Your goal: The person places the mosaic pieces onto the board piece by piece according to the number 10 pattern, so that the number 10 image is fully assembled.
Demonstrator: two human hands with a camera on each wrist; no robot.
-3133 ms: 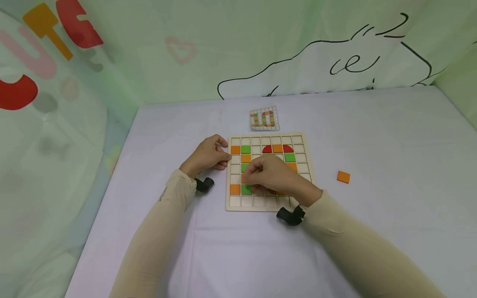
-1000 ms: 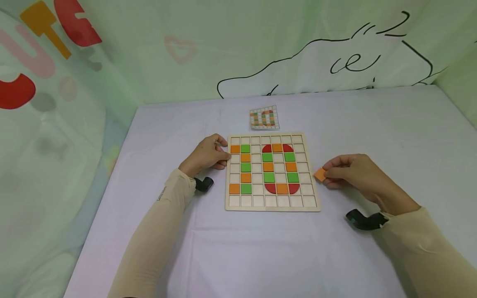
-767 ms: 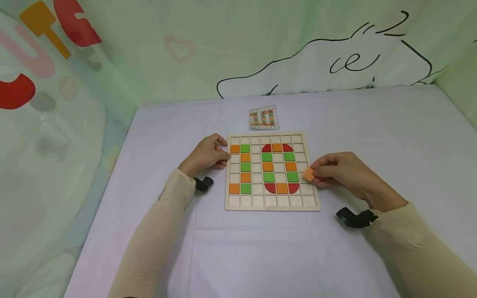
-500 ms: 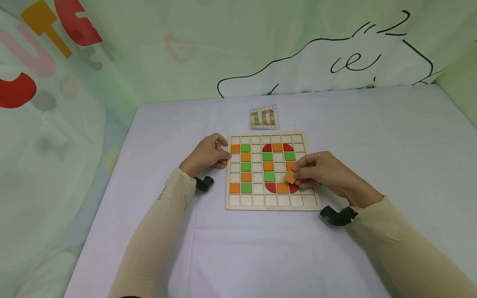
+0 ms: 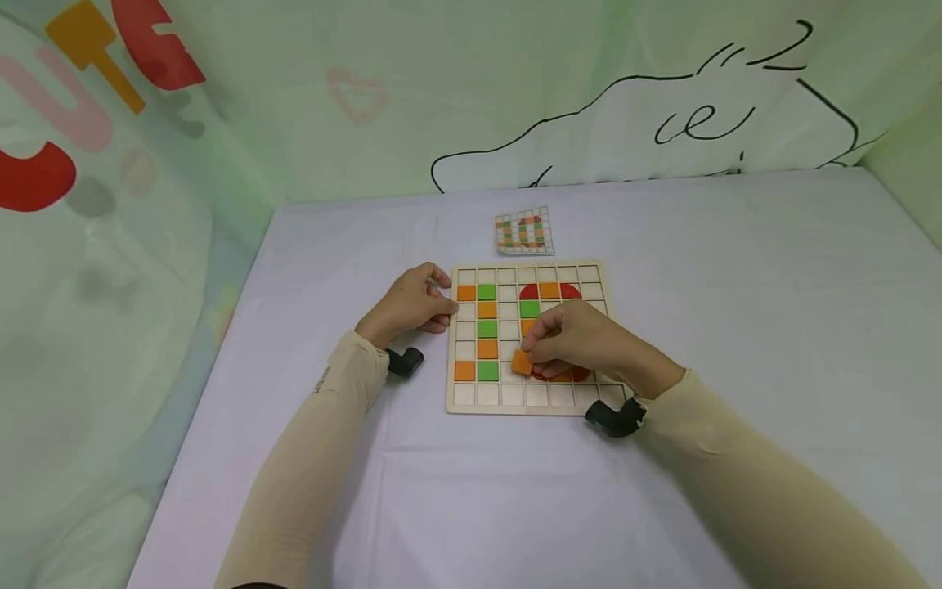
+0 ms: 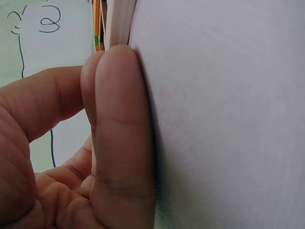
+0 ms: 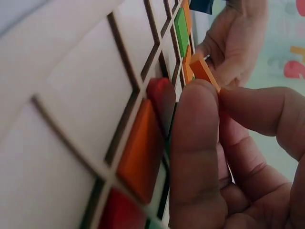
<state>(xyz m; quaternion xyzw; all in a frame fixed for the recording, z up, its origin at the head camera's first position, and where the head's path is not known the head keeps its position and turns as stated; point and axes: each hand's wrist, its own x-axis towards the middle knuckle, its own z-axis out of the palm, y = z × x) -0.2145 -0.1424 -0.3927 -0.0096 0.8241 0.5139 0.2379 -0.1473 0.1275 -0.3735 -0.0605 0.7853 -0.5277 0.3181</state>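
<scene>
A wooden grid board (image 5: 537, 401) lies on the white-covered table, with orange and green square tiles and red rounded pieces set in its cells. My right hand (image 5: 581, 339) pinches an orange square tile (image 5: 522, 362) between thumb and fingertips, tilted over the board's lower middle. In the right wrist view, the same tile (image 7: 205, 71) sticks out past the fingertips. The right hand covers part of the red, green and orange figure. My left hand (image 5: 412, 303) rests at the board's left edge, fingertips against its side, as the left wrist view shows beside the board's edge (image 6: 121, 21).
Behind the board lies a small printed card (image 5: 524, 231) with a coloured grid pattern. A patterned curtain (image 5: 294, 106) hangs beyond the table's back edge. Black wrist cameras (image 5: 616, 417) sit below both hands.
Earlier the orange tile lay on the table right of the board; my right hand took it and carried it left over the board. The left hand stays at the board's edge.
</scene>
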